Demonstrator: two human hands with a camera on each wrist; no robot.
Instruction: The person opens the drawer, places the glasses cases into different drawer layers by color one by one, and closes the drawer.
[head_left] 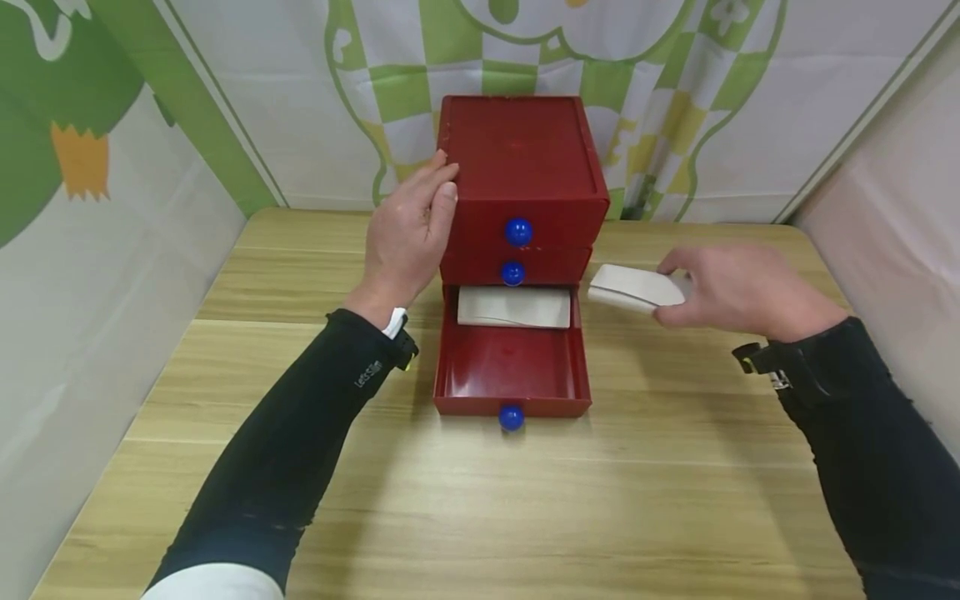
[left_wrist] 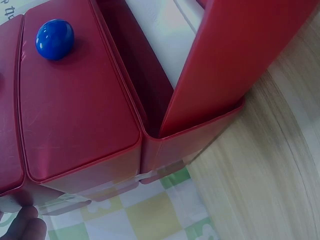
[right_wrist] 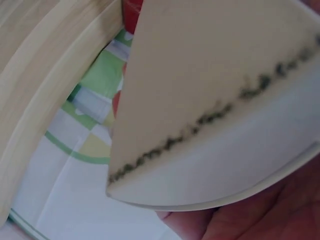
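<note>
A red drawer cabinet (head_left: 521,154) with blue round knobs has its bottom drawer (head_left: 517,367) pulled out and the two above closed. A flat white paper piece (head_left: 513,307) lies at the back of that drawer. My left hand (head_left: 416,221) rests along the cabinet's upper left side, its fingers extended towards the top edge; fingertips (left_wrist: 27,225) show beside the cabinet in the left wrist view. To the right of the cabinet, my right hand (head_left: 738,287) pinches a folded white paper (head_left: 633,287) between thumb and fingers. In the right wrist view a row of dark marks runs across the curved paper (right_wrist: 200,75).
The cabinet stands near the back of a wooden table (head_left: 480,508). Behind it hangs a curtain (head_left: 510,75) with a green and white checked print. Pale cloth walls (head_left: 127,250) border the table's left and right sides.
</note>
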